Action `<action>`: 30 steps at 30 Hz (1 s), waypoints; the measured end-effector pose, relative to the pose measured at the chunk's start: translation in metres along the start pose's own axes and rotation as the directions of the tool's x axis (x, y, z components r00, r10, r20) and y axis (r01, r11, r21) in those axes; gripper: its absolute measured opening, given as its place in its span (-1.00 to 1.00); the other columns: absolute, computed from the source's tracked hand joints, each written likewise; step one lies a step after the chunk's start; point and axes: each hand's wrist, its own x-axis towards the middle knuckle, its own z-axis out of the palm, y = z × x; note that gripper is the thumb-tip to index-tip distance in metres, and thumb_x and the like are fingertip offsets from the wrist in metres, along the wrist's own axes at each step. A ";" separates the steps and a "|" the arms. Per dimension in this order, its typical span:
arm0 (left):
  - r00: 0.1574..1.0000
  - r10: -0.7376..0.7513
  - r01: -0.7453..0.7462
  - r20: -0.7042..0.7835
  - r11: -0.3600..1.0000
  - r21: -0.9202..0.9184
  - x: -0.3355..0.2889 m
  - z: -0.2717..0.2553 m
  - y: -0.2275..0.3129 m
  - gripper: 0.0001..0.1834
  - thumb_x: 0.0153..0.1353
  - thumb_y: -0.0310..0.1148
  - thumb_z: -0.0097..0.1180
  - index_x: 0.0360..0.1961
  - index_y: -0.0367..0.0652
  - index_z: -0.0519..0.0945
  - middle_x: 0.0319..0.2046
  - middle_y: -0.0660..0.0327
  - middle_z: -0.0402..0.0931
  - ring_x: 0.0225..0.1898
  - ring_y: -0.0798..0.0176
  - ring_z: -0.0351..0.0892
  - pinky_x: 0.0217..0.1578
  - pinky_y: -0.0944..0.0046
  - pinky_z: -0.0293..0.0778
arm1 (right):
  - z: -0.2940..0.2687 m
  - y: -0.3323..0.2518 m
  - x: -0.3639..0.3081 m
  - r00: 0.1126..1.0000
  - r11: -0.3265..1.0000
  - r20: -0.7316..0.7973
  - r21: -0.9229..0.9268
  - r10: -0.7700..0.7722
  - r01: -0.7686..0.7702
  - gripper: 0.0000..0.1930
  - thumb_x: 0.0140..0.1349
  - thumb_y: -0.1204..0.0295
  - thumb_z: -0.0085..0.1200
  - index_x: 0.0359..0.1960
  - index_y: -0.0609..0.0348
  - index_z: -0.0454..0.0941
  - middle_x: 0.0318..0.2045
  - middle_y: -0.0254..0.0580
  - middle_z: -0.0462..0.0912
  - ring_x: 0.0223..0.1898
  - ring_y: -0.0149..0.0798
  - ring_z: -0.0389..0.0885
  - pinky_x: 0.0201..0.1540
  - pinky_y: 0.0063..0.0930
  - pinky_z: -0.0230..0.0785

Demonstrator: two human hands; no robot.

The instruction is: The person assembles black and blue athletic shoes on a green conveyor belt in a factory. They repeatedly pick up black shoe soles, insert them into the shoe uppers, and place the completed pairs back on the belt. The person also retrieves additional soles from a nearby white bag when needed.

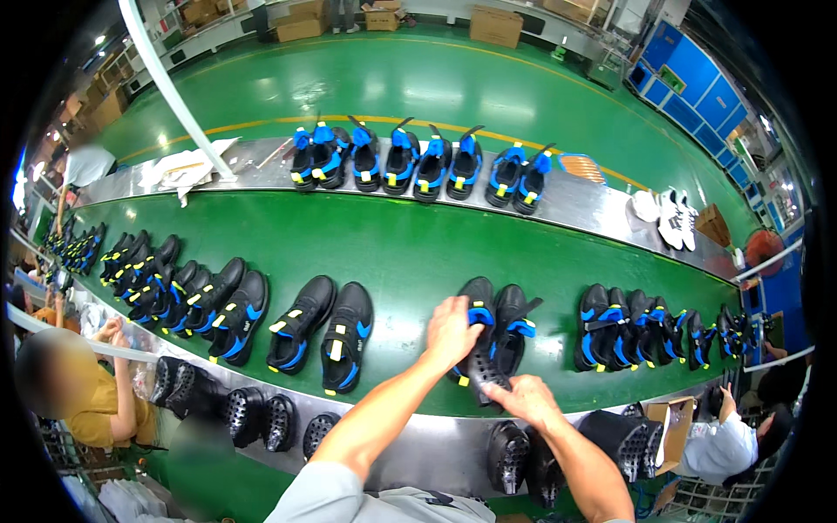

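A pair of black and blue sneakers stands on the green belt in front of me. My left hand (453,333) is closed on the left sneaker (477,292) of this pair, its thumb at the blue tongue. In my right hand (528,401) is a black perforated shoe form (485,373), tilted at the heel opening of that sneaker. How far the form reaches inside is hidden. Touching it on the right is the other sneaker (508,344), its strap loose and its blue tongue raised.
Closed sneakers (347,336) line the belt (418,248) to the left, and more pairs (602,327) stand to the right. Open sneakers (432,166) fill a far metal ledge (575,205). Several black perforated forms (507,453) lie along the near edge. Co-workers sit at both sides.
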 end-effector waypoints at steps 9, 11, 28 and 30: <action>0.876 0.323 -0.343 0.357 0.939 -0.009 0.026 0.022 -0.016 -0.84 0.24 -0.38 0.17 -0.33 -0.30 0.61 -0.33 -0.14 0.63 -0.21 -0.26 0.66 -0.17 -0.15 0.57 | 0.058 -0.030 0.099 0.908 0.987 -0.417 -0.157 -0.033 -0.036 -0.53 0.23 0.12 0.26 -0.19 0.41 0.56 -0.28 0.23 0.75 -0.20 0.21 0.77 -0.08 0.02 0.61; 0.929 0.196 -0.205 0.314 0.979 -0.002 0.027 0.007 -0.033 -0.83 0.24 -0.37 0.19 -0.32 -0.30 0.61 -0.32 -0.15 0.62 -0.21 -0.29 0.64 -0.17 -0.16 0.56 | 0.072 -0.050 0.096 0.899 0.999 -0.438 -0.043 -0.016 -0.004 -0.55 0.25 0.18 0.26 -0.15 0.40 0.48 -0.29 0.25 0.74 -0.22 0.25 0.76 -0.08 0.06 0.60; 0.981 -0.072 0.095 0.178 0.988 -0.123 -0.014 -0.021 -0.039 -0.51 0.15 -0.22 0.38 0.03 -0.31 0.63 -0.13 -0.13 0.65 -0.08 -0.16 0.67 -0.03 -0.01 0.57 | 0.049 -0.009 0.084 0.759 0.948 -0.568 -0.183 -0.319 0.262 -0.69 0.31 0.21 0.14 -0.23 0.27 0.50 -0.51 0.11 0.68 -0.45 0.22 0.71 -0.38 0.10 0.55; 0.977 -0.181 0.194 0.116 0.974 -0.113 -0.036 -0.020 -0.064 -0.27 0.09 -0.22 0.44 0.27 -0.25 0.51 0.00 -0.14 0.61 -0.01 -0.12 0.65 0.04 0.00 0.56 | 0.021 0.002 0.069 0.815 0.988 -0.559 -0.113 -0.152 0.106 -0.52 0.26 0.22 0.24 0.06 0.30 0.41 -0.16 0.27 0.66 -0.07 0.26 0.67 -0.07 0.11 0.54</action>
